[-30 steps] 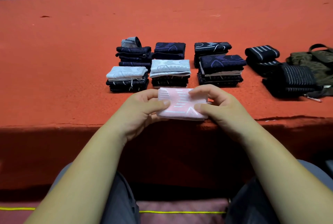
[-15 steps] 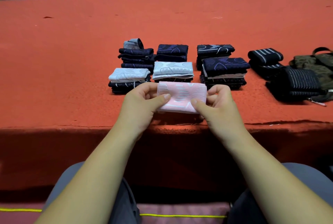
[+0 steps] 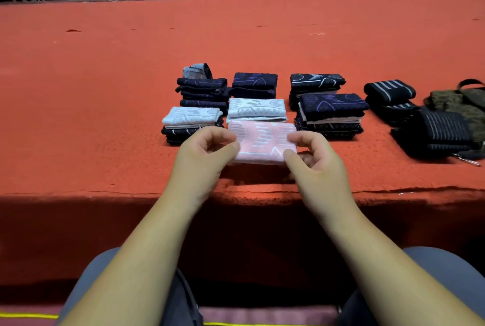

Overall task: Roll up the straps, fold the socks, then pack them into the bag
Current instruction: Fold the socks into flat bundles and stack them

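Red table (image 3: 105, 89); bore sock stacks (image 3: 202, 92), rolled straps (image 3: 389, 90) and, at far right, bag (image 3: 456, 101).

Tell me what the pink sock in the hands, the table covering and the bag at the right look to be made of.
Pink sock: soft knit fabric, matte, with white patterns knitted in; it bends under the fingers.
Table covering: red felt-like or short-pile cloth, matte, with a fuzzy grain and a wrinkled front edge.
Bag: olive woven cloth, probably canvas or nylon; too dim to say which.
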A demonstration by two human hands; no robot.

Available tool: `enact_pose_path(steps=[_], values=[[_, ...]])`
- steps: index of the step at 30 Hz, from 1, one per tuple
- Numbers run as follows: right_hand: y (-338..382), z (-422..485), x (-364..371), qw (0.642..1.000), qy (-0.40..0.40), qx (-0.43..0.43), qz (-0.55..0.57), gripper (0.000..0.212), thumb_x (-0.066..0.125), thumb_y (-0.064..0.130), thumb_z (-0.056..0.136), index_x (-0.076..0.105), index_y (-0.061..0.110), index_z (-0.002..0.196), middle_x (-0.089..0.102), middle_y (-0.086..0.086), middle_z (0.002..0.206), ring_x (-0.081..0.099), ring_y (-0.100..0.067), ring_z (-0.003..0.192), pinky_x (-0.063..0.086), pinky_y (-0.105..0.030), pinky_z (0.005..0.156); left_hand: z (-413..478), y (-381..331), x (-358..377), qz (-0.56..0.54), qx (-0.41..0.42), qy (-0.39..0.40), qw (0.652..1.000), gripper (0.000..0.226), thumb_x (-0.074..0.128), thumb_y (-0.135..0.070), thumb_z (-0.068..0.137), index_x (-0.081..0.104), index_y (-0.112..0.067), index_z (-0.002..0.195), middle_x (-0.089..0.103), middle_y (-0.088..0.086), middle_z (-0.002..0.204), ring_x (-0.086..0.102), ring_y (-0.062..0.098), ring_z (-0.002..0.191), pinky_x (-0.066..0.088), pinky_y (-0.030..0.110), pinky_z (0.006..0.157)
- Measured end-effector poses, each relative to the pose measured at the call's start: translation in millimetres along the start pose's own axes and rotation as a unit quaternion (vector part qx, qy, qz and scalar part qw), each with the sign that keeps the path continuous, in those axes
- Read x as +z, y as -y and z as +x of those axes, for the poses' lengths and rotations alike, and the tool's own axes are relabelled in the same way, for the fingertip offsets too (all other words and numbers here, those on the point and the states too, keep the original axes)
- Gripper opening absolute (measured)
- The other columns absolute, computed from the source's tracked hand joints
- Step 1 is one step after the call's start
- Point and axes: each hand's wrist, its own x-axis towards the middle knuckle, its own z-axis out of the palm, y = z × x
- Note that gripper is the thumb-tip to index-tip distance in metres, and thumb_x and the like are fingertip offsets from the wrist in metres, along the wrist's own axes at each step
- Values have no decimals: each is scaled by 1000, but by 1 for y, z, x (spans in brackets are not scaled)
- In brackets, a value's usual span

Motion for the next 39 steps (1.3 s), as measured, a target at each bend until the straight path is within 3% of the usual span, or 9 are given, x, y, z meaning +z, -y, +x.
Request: enact_pose_path(steps=[4, 8, 12, 16, 23, 28, 31, 37, 39], values=[[5, 1, 7, 999, 10, 1, 37, 31, 66, 9, 101, 71, 30, 123, 75, 10, 110, 68, -35, 91, 59, -57, 84, 4, -4, -8, -31, 12, -12, 999, 26, 80, -3, 89, 81, -19, 109, 78, -4, 94, 68, 15, 86, 55, 30, 85], [6, 5, 19, 998, 16, -24, 55, 34, 65, 7, 100, 71, 26, 128, 74, 6, 125, 72, -22, 107, 57, -43, 102, 11, -4, -17, -39, 33, -33, 998, 35, 79, 3, 88, 80, -20, 114, 80, -2, 115, 67, 11, 104, 55, 28, 96], [12, 10, 33, 996, 8, -20, 91, 26, 69, 2, 99, 71, 23, 115, 75, 11, 107, 73, -21, 98, 58, -42, 97, 19, -1, -21, -128, 27, -50, 990, 40, 76, 7, 88, 73, -13, 123, 77, 11, 122, 69, 19, 113, 55, 27, 94], [14, 17, 50, 995, -24, -13, 97, 17, 75, 9, 96, 68, 24, 99, 74, 3, 94, 74, -29, 93, 59, -47, 92, 26, -2, -29, -186, 6, -103, 977, 35, 75, 8, 88, 67, -10, 117, 76, 13, 115, 70, 17, 102, 55, 18, 79], [23, 29, 79, 996, -48, -3, 76, 16, 72, 10, 98, 81, 21, 106, 80, 15, 102, 72, 2, 100, 51, -13, 90, 33, 3, -40, -182, 45, -152, 970, 19, 79, -3, 92, 82, -20, 101, 79, 8, 108, 71, 22, 105, 55, 33, 92], [26, 38, 103, 998, -6, -25, 51, 33, 61, 9, 102, 78, 28, 124, 75, 21, 123, 70, -6, 118, 52, -38, 111, 48, 3, -52, -181, 64, -215, 958, 18, 75, -5, 96, 81, -16, 108, 80, 8, 112, 74, 23, 107, 57, 36, 95], [25, 42, 116, 998, 39, -42, 40, 45, 57, 5, 102, 70, 26, 139, 68, 17, 139, 65, -3, 127, 49, -40, 115, 59, 7, -64, -119, 71, -243, 960, 18, 77, -14, 98, 81, -19, 115, 80, 4, 117, 74, 24, 114, 57, 46, 105], [15, 45, 133, 989, 137, -46, -6, 68, 51, -4, 101, 43, 29, 160, 61, -12, 150, 73, -3, 89, 47, -8, 87, 71, 13, -68, -25, 65, -280, 958, 27, 73, -17, 101, 77, -19, 128, 78, -13, 120, 70, 4, 119, 56, 33, 106], [10, 46, 137, 985, 160, -38, -47, 70, 54, 3, 102, 37, 32, 163, 59, -16, 150, 72, -4, 87, 47, -9, 84, 74, 19, -69, 29, 48, -296, 954, 27, 71, -17, 101, 78, -19, 127, 77, -15, 119, 69, -3, 116, 55, 28, 106]])
